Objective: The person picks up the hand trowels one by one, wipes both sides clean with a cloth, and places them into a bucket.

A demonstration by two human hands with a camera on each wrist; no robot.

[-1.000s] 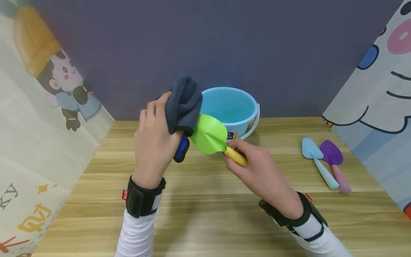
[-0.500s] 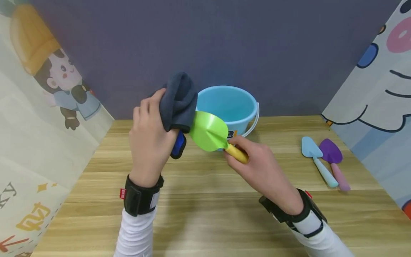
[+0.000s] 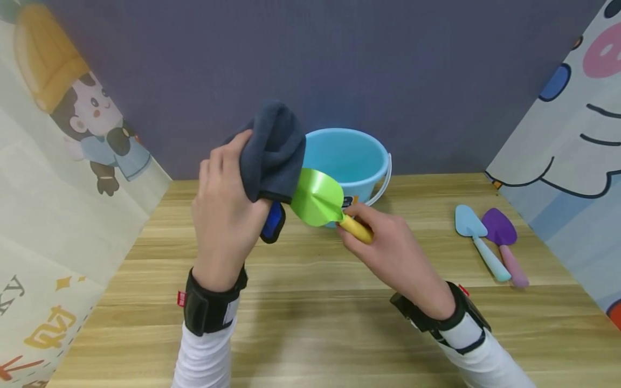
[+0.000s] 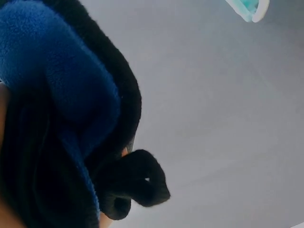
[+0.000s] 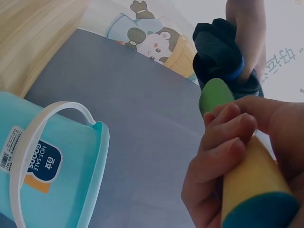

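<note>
Bunched up in my left hand (image 3: 226,213) is a dark grey cloth (image 3: 273,153) with black edging. Its blue side (image 4: 83,85) shows in the left wrist view. My right hand (image 3: 392,245) grips the yellow handle (image 3: 356,229) of a toy shovel, whose green blade (image 3: 317,198) points left toward the cloth. Cloth and blade overlap at the blade's left edge in the head view; whether they touch I cannot tell. Behind the blade stands a light blue bucket (image 3: 346,153) with a white handle. The right wrist view shows the shovel's handle end (image 5: 259,209) inside my curled fingers.
Two more toy shovels lie at the right of the wooden table (image 3: 310,323): a light blue one (image 3: 480,242) and a purple one (image 3: 502,234) with a pink handle, side by side. A dark wall (image 3: 339,64) rises behind the bucket, with printed panels at both sides.
The cloth has shifted slightly up and along the green blade, moving left and then back right. My right hand keeps its grip on the shovel almost in place.
</note>
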